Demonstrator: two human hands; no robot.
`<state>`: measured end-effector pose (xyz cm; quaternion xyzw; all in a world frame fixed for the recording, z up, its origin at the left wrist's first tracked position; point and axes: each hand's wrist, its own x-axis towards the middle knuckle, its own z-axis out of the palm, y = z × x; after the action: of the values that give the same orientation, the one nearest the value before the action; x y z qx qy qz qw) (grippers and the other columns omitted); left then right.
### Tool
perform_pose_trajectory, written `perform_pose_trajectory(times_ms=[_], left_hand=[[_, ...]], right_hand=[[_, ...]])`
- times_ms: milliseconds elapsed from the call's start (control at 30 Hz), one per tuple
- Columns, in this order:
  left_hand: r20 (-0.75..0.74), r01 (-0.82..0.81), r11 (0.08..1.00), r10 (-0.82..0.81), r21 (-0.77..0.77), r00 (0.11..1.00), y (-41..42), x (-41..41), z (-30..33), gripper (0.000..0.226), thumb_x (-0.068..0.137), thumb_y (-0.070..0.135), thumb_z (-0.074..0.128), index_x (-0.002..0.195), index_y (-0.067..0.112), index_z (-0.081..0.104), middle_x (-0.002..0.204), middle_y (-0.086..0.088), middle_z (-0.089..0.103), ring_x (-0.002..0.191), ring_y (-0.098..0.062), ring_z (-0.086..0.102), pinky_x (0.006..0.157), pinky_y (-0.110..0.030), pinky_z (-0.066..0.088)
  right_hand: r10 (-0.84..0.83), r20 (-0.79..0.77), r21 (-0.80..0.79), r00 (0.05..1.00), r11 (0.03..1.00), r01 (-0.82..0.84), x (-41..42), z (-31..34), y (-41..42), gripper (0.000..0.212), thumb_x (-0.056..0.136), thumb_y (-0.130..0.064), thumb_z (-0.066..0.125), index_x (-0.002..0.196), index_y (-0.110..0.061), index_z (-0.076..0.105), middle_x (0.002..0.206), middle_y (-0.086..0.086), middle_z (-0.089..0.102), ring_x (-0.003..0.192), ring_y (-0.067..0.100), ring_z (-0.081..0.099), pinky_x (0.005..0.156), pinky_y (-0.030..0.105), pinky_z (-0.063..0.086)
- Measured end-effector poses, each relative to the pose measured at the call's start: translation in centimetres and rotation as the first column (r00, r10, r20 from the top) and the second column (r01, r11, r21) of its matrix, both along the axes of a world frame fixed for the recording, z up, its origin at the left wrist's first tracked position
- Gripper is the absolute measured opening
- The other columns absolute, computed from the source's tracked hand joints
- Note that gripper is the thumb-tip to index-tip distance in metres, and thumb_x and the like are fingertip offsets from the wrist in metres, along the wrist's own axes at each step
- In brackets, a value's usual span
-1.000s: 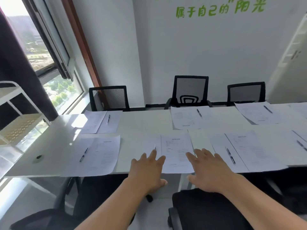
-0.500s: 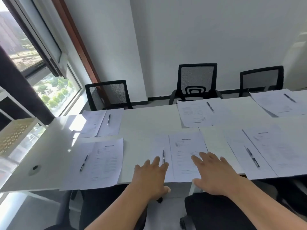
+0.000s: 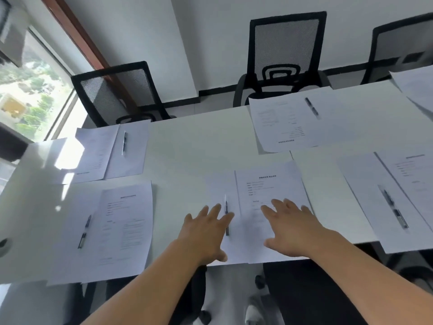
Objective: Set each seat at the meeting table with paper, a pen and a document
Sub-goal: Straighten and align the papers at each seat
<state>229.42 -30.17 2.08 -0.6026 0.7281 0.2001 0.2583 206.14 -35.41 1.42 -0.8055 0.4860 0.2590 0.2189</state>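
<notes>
On the white meeting table (image 3: 194, 146), right in front of me, lie a blank sheet (image 3: 219, 186), a black pen (image 3: 226, 214) and a printed document (image 3: 269, 186). My left hand (image 3: 203, 233) lies flat with spread fingers on the blank sheet, its fingertips beside the pen. My right hand (image 3: 293, 226) lies flat with spread fingers on the document. Neither hand holds anything.
Other paper sets with pens lie at near left (image 3: 124, 226), far left (image 3: 110, 151), far middle (image 3: 285, 120) and near right (image 3: 398, 191). Black mesh chairs (image 3: 285, 50) line the far side. A black chair (image 3: 304, 292) stands below me. A window (image 3: 30, 90) is at left.
The view has tilted down and moved closer to the table. Both hands have slid forward over the sheets, the left now reaching the pen and the right further up the document.
</notes>
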Motion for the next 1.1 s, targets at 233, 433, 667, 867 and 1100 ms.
perform_pose_trajectory(times_ms=[233,433,667,867,1100], left_hand=[[-0.002,0.057,0.998,-0.057,0.029,0.998,-3.0,0.1,-4.5,0.126,0.089,0.049,0.087,0.173,0.038,-0.005,0.182,-0.002,-0.020,0.170,-0.037,-0.010,0.130,-0.066,0.022],[0.028,0.075,0.995,-0.077,0.066,0.997,-4.1,0.6,-6.8,0.134,0.088,0.047,0.089,0.173,0.034,-0.014,0.178,-0.005,-0.034,0.168,-0.041,-0.016,0.131,-0.068,0.019],[0.015,0.071,0.994,-0.072,0.088,0.997,-4.8,0.5,-8.4,0.133,0.088,0.047,0.089,0.173,0.033,-0.013,0.176,-0.007,-0.037,0.169,-0.041,-0.015,0.131,-0.069,0.020],[0.019,0.066,0.998,-0.067,0.021,0.998,-4.4,0.1,-9.2,0.126,0.092,0.042,0.087,0.173,0.028,-0.008,0.177,-0.011,-0.034,0.169,-0.043,-0.008,0.132,-0.063,0.024],[-0.004,0.050,0.999,-0.050,0.005,0.999,-4.1,0.1,-9.6,0.124,0.092,0.043,0.087,0.173,0.029,-0.007,0.178,-0.011,-0.033,0.169,-0.042,-0.007,0.132,-0.061,0.025]], right_hand=[[-0.013,-0.049,0.045,0.999,0.999,0.015,0.4,-3.5,-2.4,0.102,0.102,-0.058,0.061,0.173,-0.026,-0.004,0.181,0.007,-0.015,0.167,0.039,-0.008,0.133,0.063,0.014],[-0.007,-0.048,0.067,0.999,0.998,0.010,0.7,-5.4,-3.6,0.111,0.099,-0.056,0.067,0.172,-0.028,-0.012,0.178,0.007,-0.029,0.165,0.041,-0.019,0.132,0.066,0.013],[-0.033,-0.040,0.096,0.999,0.995,0.037,1.2,-7.3,-4.4,0.122,0.096,-0.058,0.072,0.169,-0.034,-0.023,0.171,0.004,-0.043,0.162,0.042,-0.028,0.127,0.073,0.019],[-0.068,-0.035,0.119,0.997,0.990,0.072,1.5,-8.7,-4.5,0.124,0.095,-0.053,0.075,0.169,-0.036,-0.023,0.170,0.004,-0.045,0.162,0.042,-0.028,0.123,0.073,0.026],[-0.075,-0.036,0.111,0.997,0.991,0.078,1.1,-9.1,-4.5,0.122,0.095,-0.051,0.076,0.169,-0.037,-0.020,0.171,0.003,-0.044,0.162,0.041,-0.028,0.122,0.074,0.027]])
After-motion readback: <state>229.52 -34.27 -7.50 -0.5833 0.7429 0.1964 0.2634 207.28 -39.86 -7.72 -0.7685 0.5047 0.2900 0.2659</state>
